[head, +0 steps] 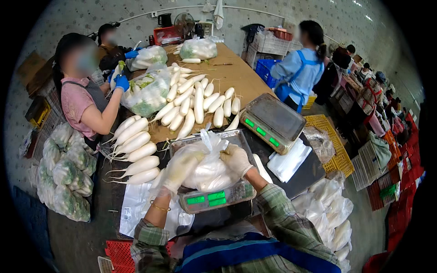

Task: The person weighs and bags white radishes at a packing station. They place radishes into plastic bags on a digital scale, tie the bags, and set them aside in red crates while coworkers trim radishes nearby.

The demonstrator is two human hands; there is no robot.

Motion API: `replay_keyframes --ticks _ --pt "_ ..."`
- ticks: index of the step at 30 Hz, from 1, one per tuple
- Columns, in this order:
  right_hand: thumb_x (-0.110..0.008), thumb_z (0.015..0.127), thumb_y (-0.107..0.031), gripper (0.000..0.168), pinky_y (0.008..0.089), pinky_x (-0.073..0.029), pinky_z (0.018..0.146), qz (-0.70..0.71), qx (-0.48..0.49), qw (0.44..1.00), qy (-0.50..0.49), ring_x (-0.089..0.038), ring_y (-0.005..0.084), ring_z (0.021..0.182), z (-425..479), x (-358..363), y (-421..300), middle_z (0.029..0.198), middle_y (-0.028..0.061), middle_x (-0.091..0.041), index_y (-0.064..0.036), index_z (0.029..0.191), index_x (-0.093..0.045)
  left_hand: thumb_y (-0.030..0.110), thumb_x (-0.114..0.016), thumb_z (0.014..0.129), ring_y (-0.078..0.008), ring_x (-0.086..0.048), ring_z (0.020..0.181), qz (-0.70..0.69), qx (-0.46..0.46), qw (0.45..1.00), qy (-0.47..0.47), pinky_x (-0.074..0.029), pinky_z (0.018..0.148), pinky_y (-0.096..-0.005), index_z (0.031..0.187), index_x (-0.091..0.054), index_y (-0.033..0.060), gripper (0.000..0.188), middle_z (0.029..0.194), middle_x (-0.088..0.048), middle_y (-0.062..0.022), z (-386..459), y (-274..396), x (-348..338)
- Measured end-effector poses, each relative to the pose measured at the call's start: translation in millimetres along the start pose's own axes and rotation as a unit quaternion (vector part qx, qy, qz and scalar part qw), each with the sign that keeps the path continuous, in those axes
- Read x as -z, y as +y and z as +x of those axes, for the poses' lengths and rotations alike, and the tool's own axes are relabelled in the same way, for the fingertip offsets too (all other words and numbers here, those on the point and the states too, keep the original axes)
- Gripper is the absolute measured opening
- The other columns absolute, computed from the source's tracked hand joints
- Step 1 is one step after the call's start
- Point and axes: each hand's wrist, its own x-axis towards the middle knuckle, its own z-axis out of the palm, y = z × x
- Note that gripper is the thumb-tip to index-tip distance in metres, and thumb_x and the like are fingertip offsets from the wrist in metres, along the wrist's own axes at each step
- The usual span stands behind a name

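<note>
A clear plastic bag of white radishes [211,172] rests on the pan of a digital scale [218,198] with lit green displays. My right hand [235,158], in a whitish glove, grips the gathered top of this bag from the right. At the bag's left side is my left hand [182,167], gloved and partly veiled by thin plastic; its fingertips are hard to make out. Loose white radishes [136,153] lie in a row to the left, and a larger heap [198,102] lies beyond the scale. A second digital scale [273,119] stands at the back right.
Flat plastic bags [290,160] lie beside the second scale. Filled bags are piled at the lower right [327,211] and on the left [65,174]. A co-worker in blue gloves [88,99] handles a radish by an open bag [146,92]. Another person [300,71] stands beyond the table [239,73].
</note>
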Motion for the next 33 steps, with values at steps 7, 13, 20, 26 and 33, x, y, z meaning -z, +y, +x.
replay_keyframes --ticks 7,13,20,26,33 --pt "-0.067 0.083 -0.018 0.019 0.04 -0.051 0.085 0.116 -0.041 0.991 0.055 -0.065 0.0324 0.094 -3.3 -7.1 2.2 0.098 0.0146 -0.068 -0.007 0.098 -0.072 0.026 -0.067 0.082 -0.0291 -0.068 0.085 0.254 -0.021 0.964 -0.077 -0.051 0.078 -0.0366 0.103 -0.07 0.0075 0.027 0.091 -0.071 -0.0161 53.3 -5.7 -32.6" --pt "-0.071 0.085 -0.012 0.016 0.031 -0.05 0.086 0.188 0.013 0.974 0.129 -0.066 0.0213 0.094 -0.7 14.6 -10.5 0.099 0.01 -0.069 -0.006 0.099 -0.073 0.015 -0.063 0.077 -0.0396 -0.062 0.079 0.225 -0.13 0.966 -0.006 -0.048 0.071 -0.0502 0.083 -0.066 0.004 0.013 0.082 -0.065 -0.0192 56.9 -9.0 -43.0" --pt "-0.067 0.085 -0.014 0.019 0.0389 -0.052 0.081 0.134 0.014 0.991 0.027 -0.065 0.0323 0.094 13.1 10.1 -23.6 0.101 0.0135 -0.067 -0.007 0.102 -0.068 0.012 -0.063 0.077 -0.038 -0.061 0.079 0.367 -0.161 0.915 0.057 -0.047 0.071 -0.0502 0.079 -0.063 0.006 0.006 0.08 -0.063 -0.0163 50.5 -6.0 -52.1" --pt "-0.066 0.08 -0.008 0.024 0.0392 -0.052 0.079 -0.01 0.162 0.987 -0.001 -0.065 0.034 0.093 22.6 6.5 -13.6 0.101 0.0158 -0.066 -0.007 0.104 -0.066 0.015 -0.068 0.077 -0.0371 -0.062 0.079 0.249 -0.133 0.954 0.101 -0.049 0.071 -0.0476 0.083 -0.067 0.0063 0.011 0.079 -0.065 -0.0144 50.5 -27.3 -51.8" --pt "-0.07 0.078 -0.006 0.019 0.0356 -0.052 0.077 0.274 -0.03 0.961 0.034 -0.067 0.028 0.087 11.3 -10.8 -4.3 0.095 0.0145 -0.067 -0.004 0.097 -0.067 0.011 -0.069 0.076 -0.0331 -0.063 0.078 0.124 -0.011 0.987 0.1 -0.05 0.071 -0.0413 0.084 -0.069 0.0052 0.009 0.08 -0.066 -0.0142 48.5 -24.1 -53.8"
